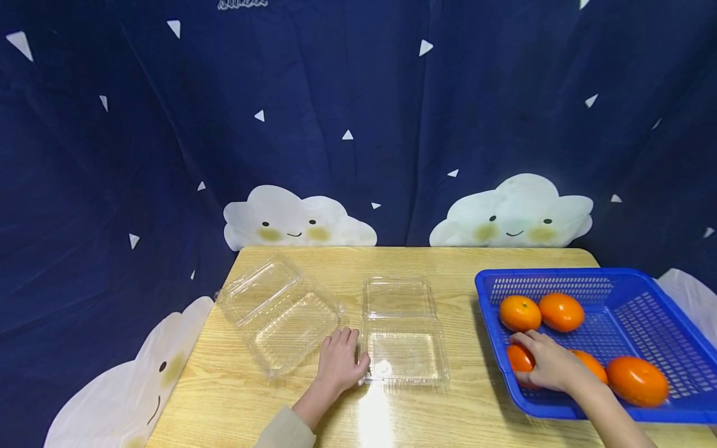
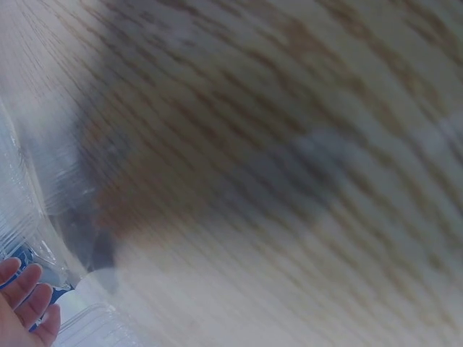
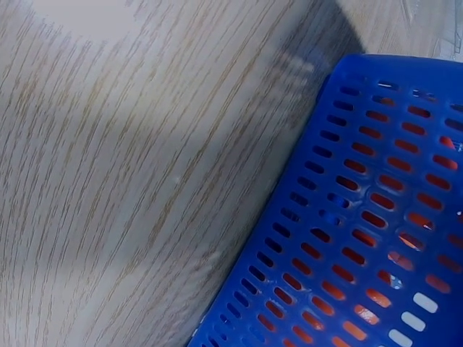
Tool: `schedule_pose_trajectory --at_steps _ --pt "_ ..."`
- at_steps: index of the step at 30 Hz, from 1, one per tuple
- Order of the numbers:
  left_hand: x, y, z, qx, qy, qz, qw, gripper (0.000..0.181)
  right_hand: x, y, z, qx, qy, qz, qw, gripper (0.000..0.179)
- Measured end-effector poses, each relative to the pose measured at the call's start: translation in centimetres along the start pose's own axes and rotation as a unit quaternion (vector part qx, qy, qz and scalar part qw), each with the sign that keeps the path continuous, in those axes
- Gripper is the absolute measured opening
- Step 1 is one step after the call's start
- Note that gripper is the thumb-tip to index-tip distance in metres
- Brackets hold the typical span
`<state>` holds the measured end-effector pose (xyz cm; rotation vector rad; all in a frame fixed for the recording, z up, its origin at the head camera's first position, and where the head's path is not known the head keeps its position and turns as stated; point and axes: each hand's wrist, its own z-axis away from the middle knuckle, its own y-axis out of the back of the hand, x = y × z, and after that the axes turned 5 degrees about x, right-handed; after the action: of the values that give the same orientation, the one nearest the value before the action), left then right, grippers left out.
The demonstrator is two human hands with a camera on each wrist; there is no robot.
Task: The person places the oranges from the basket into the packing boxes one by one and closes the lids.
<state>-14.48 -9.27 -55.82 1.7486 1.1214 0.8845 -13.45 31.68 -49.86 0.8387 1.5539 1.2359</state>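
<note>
1. Fruit (image 1: 518,356) sits in the blue basket (image 1: 598,339), close to its left wall. It looks round, so no long way shows.
2. Right hand (image 1: 546,362) is the near one. Its thumb and fingers bend around the fruit and grip it.
3. Left hand (image 1: 338,361) is well apart from the fruit. Its fingers are loose and hold nothing.
4. Box (image 1: 404,356) lies open to the left of the basket, just beside the left hand. Its long way points away from the person. I cannot tell if the left thumb touches it.
</note>
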Motion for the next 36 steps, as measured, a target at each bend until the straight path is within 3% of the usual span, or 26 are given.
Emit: schedule_pose_trajectory --at_steps 10,17,26,36 --pt "0.0 -0.1 0.0 -0.007 0.0 -0.008 0.9999 0.041 -0.3 0.3 -0.2 0.041 0.006 -0.01 0.9991 0.055" --pt "0.0 -0.2 0.0 -0.004 0.001 -0.003 1.0 0.041 -0.5 1.1 -0.6 0.057 -0.001 -0.01 0.9983 0.06" --pt "0.0 -0.1 0.0 -0.006 0.002 -0.004 1.0 0.04 -0.7 2.5 -1.4 0.109 0.006 -0.012 0.9939 0.067" --pt "0.1 0.0 -0.1 -0.001 0.001 -0.006 1.0 0.04 -1.1 3.4 -2.2 0.207 0.02 -0.03 0.9777 0.065"
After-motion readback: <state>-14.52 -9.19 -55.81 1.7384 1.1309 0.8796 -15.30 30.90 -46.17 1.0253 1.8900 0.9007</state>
